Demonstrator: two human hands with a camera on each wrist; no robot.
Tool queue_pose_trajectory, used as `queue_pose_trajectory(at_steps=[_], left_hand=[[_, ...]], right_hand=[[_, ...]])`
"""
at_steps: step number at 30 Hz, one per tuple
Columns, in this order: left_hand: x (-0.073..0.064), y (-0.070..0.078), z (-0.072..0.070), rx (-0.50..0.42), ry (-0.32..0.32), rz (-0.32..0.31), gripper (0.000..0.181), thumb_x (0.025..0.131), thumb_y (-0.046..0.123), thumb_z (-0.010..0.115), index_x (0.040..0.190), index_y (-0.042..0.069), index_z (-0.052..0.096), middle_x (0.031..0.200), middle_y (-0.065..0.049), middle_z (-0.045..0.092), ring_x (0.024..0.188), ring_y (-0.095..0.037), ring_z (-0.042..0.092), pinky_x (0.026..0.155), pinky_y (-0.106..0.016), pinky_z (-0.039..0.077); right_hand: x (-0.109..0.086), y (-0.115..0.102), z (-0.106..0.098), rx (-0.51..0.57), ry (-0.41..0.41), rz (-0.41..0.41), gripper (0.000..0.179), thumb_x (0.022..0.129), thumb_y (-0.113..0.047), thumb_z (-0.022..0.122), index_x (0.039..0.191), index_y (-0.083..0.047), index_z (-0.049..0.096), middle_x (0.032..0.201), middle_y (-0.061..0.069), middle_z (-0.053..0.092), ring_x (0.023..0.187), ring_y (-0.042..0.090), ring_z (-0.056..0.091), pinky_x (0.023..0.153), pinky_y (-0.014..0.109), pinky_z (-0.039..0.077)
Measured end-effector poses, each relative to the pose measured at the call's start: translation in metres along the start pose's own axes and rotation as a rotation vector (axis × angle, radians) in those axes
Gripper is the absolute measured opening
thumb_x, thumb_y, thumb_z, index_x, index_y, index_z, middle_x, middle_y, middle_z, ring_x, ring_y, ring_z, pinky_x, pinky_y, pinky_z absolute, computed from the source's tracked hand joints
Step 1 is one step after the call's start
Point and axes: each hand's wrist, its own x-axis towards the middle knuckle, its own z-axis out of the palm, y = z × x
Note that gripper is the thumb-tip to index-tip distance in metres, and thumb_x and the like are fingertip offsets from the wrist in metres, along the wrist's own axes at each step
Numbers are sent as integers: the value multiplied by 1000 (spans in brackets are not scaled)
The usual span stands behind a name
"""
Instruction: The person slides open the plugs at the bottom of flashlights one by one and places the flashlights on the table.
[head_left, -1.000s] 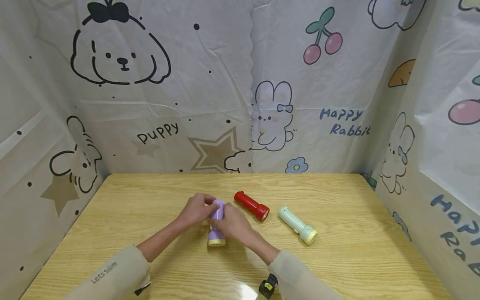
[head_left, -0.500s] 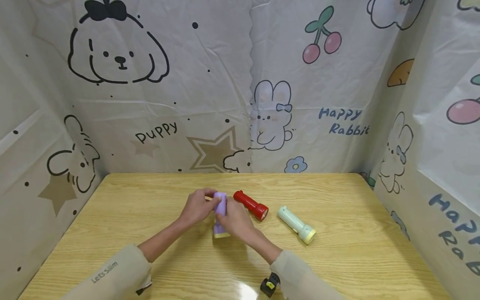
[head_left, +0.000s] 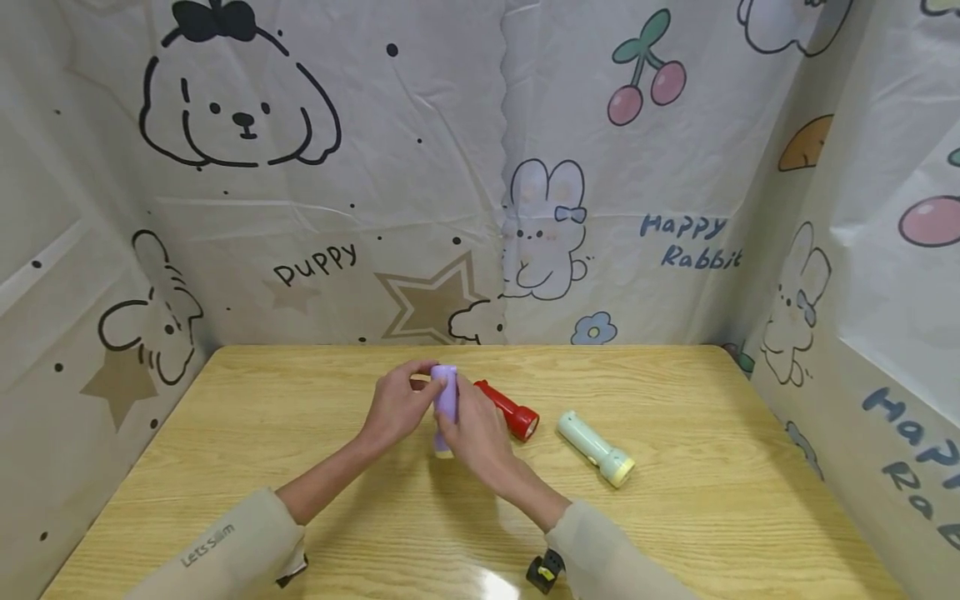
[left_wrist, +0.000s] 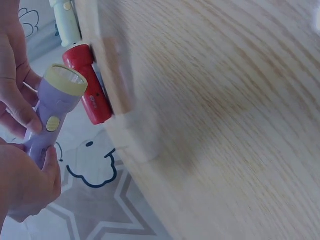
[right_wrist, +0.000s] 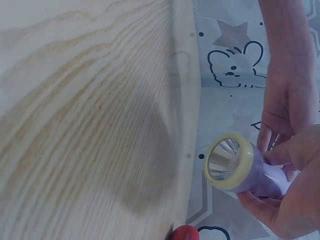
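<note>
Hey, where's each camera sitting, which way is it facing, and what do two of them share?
Head: worn on the head, facing forward and down at the table; both forearms, left grip and right grip show.
Left wrist: worn there, facing the purple flashlight with printed backdrop beyond, turned sideways; both grips show.
Right wrist: worn there, also sideways, facing the purple flashlight's lens; both grips and left forearm show.
Shared by both wrist views: that lens, and the red flashlight, cut off in the right.

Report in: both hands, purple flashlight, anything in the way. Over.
Left hand and right hand both grip the purple flashlight. Flashlight held off the table. Red flashlight lies close by the right hand; no obstruction seen.
</note>
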Motion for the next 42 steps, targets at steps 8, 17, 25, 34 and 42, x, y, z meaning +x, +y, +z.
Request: queue_pose_trajectory(at_steps=[8,17,25,34,42], left_hand=[[-1,9,2,-47,50,22,30,94,14,71,119,-1,66,116,-14,67,100,-30,67,78,-37,60],[-2,20,1,-88,64,28,29,94,14,71,119,1,66,119,-14,66,102,-31,67,80,-40,60],[-3,24,2,-85,76,27,30,94,15,71,120,1,65,120,-14,65,103,-31,66,81,-41,59],[-3,27,2,-95,81,-5,31,94,16,71,120,1,64,119,-13,65,104,-30,66,83,-42,59],[-2,31,2,-121,81,-3,33,93,17,73,121,2,64,118,-13,65,105,-30,66,82,-40,59]], right_hand=[[-2,0,-4,-55,114,-52,51,92,-17,73,136,-2,53,107,12,65,90,25,65,70,40,57],[-1,4,-7,-101,210,-131,57,89,-17,77,137,4,53,112,18,65,91,27,65,72,41,58],[0,4,-9,-160,237,-173,58,87,-15,78,136,5,53,113,17,63,96,28,63,75,41,59],[0,2,-11,-196,255,-185,58,86,-14,78,135,5,53,115,17,62,96,28,63,75,41,59],[2,2,-16,-180,272,-199,57,84,-13,79,133,5,55,112,18,64,93,29,65,76,41,59]])
